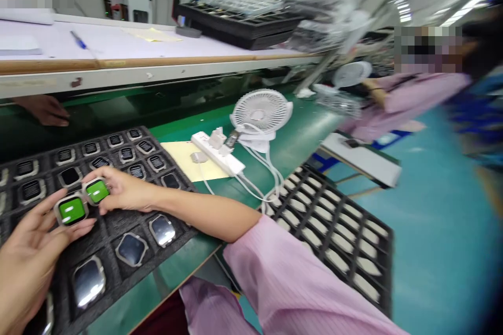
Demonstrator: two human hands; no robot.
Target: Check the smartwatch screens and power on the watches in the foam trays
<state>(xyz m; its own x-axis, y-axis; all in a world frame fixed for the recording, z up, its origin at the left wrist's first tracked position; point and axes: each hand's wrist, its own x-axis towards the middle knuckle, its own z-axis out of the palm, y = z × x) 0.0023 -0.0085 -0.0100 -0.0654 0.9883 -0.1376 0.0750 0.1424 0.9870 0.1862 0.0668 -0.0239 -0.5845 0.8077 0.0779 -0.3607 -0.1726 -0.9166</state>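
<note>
My left hand point(43, 241) is closed around the edges of a smartwatch case point(72, 209) with a lit green screen. Just beside it, my right hand point(120, 188) grips a second green-lit smartwatch case point(96, 191) between thumb and fingers. Both screens face me, with small white marks on the green. The two cases are very close; whether they touch I cannot tell. Under my hands lies a black foam tray point(108, 267) with several strapless watch cases in its compartments. Some, like a dark-screened watch case point(132, 249), show no picture; farther ones show white text.
A white power strip point(218, 154) with plugs and cables lies on yellow paper point(178, 159), near a white fan point(261, 112). At lower right is another black tray point(334, 220) of pale oval pieces. A raised shelf point(157, 65) runs behind; a co-worker's pink sleeve point(420, 97) shows at right.
</note>
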